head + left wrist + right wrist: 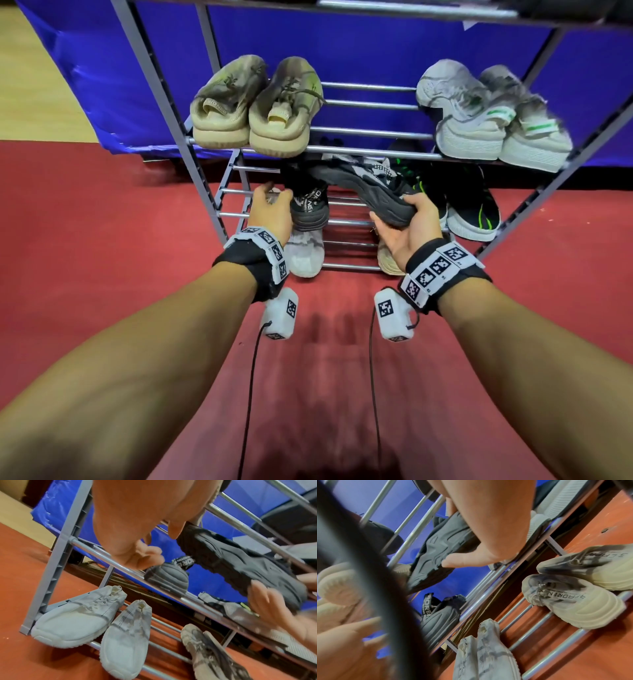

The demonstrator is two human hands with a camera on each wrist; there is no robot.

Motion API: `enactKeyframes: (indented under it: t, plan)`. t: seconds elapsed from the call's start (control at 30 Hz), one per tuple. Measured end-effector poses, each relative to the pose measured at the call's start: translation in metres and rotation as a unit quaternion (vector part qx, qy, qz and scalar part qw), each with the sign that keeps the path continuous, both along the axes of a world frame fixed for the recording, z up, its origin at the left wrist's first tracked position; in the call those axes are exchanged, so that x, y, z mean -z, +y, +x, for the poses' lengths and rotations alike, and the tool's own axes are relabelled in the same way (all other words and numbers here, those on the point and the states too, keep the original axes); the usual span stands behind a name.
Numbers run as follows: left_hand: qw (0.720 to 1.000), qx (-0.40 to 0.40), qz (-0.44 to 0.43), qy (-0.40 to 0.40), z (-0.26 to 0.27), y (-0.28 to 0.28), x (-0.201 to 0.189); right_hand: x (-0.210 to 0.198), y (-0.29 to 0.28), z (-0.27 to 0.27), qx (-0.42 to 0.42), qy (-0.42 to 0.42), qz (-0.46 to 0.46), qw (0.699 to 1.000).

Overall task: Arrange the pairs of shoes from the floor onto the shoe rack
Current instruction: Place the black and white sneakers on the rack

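**A:** Nearest us, two bare forearms reach toward the shoe rack — the right hand has its fingers and thumb curled round the heel end of a dark shoe, sole tipped sideways, toe pointing into the rack's middle tier.

**B:** And the left hand?

**A:** It sits at the rack's left side, fingers loosely bent by the heel of the second dark shoe. That shoe rests on the middle tier's bars, heel outward. Whether the fingers actually grip it, I cannot tell; the left wrist view shows them curled just above its heel.

**B:** What lies below?

**A:** On the rack's bottom tier, a white pair at the left end, a grey-streaked pair further right.

**B:** Deeper in?

**A:** On the middle tier's right side, black shoes with green stripes. On the tier above — a tan pair at the left, a white-and-green pair at the right. Behind the rack, a blue sheet.
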State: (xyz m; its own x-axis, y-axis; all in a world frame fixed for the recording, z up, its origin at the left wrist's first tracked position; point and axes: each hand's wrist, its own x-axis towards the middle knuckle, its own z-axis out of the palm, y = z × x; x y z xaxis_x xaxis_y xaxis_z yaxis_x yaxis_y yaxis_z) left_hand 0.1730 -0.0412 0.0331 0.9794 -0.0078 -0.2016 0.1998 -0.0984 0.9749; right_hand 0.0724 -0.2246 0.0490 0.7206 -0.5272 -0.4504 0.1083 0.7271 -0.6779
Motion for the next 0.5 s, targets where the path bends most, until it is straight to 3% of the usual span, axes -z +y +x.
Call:
enactKeyframes:
  t: [0.1,0.27,0.5]
  plan:
    - [0.998,0.049,0.029,0.026,-0.009,-0.001,0.009,-0.003,0.006,0.005,-0.016,-0.048,0.019,0.999]
    - [0.988,0.09,0.009,0.124,-0.012,-0.011,0.014,0.008,0.016,0.016,-0.018,-0.019,0.01,1.0]
    - [0.972,0.039,-0.153,0.176,-0.017,-0.023,0.014,0.019,0.033,0.02,-0.046,0.021,0.0,0.999]
